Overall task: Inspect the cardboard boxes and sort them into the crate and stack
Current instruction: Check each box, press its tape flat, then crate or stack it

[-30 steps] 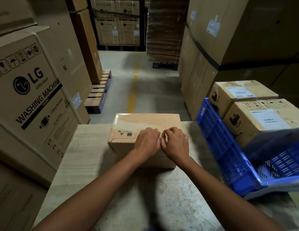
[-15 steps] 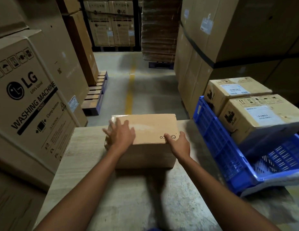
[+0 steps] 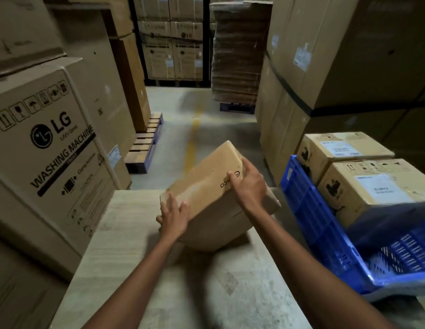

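Cardboard box [image 3: 206, 186], brown, rectangular and unlabelled apart from small printed marks, is shown tipped steeply on the pale wooden table [image 3: 230, 293], its far right end raised and its near left end low.

Risk: in this onlooker's judgement the box is balanced, not secured. The left hand [image 3: 174, 216] only presses against it, so if the right hand [image 3: 249, 186] loosens on the smooth taped face, the box may pivot on its low end, drop flat or slide toward the table's right edge. Whether the underside touches the table or hangs just above it cannot be told, as shadow covers that line.

Fingers and box: the left fingers [image 3: 183, 207] lie straight and spread on the upper face at its low near corner. The thumb sits off to the left at the corner, its contact unclear. The right thumb [image 3: 231, 176] lies on the upper face beside the printed marks, while the remaining right fingers curl over the raised right edge, clamping it. The box thus lies between the two hands, mostly beyond the left fingertips and to the left of the right palm.

Surroundings: just to the right of the table stands a tilted blue plastic lattice crate [image 3: 301, 198] holding two labelled cardboard cartons [image 3: 377, 186], well apart from the held box. At left rises a large printed washing-machine carton [image 3: 47, 150]. Beyond it lie a wooden pallet [image 3: 145, 148] and a yellow floor line [image 3: 193, 143].
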`<state>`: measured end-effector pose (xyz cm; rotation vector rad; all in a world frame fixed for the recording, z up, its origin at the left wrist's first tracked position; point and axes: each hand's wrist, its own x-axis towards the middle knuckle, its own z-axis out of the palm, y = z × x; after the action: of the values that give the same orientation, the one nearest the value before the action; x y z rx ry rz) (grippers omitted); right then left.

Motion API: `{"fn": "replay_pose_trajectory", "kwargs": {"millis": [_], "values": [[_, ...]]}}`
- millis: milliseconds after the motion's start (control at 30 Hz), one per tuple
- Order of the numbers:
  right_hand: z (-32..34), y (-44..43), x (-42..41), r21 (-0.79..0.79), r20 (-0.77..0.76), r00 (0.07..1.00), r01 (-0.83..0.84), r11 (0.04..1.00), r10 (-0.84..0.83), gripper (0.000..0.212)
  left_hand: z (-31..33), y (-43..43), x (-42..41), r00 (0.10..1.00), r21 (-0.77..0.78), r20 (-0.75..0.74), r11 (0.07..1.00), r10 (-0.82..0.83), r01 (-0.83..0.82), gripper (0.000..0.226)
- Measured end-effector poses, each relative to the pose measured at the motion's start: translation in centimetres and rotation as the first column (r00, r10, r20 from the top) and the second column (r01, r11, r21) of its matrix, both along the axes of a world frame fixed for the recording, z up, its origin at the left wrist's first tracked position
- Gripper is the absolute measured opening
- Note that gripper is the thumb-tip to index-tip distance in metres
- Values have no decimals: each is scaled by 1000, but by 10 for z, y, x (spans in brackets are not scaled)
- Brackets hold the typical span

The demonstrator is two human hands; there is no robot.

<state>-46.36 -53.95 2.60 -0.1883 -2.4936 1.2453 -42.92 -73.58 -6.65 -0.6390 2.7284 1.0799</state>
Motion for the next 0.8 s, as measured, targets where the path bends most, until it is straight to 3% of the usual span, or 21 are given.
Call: {"fn": "replay_pose_trajectory", "kwargs": {"millis": [133,200,333,400,500,600,800], "values": [[8,-7,-4,154,-70,984,-153,976,165,56,-1,6,24,995,86,-2,991,100,-99,68],[7,-8,-2,157,-69,967,-231,960,244,55,16,-3,28,986,88,-142,994,83,-71,72],[5,-17,10,74,-83,918,-383,921,389,41,69,-19,10,891,341,-415,940,182,-33,69],[3,-30,18,-142,-107,941,-335,932,322,26,94,-20,3,876,482,-432,876,212,25,66],[6,-44,25,-373,20,992,-108,921,124,28,110,-17,1,895,603,-390,795,216,71,57],[7,-37,27,-404,-6,997,-77,912,82,20,107,-11,8,872,605,-439,789,216,110,43],[-21,-17,46,-349,-84,989,-147,926,125,15,73,5,26,853,561,-492,813,173,159,42]]}}
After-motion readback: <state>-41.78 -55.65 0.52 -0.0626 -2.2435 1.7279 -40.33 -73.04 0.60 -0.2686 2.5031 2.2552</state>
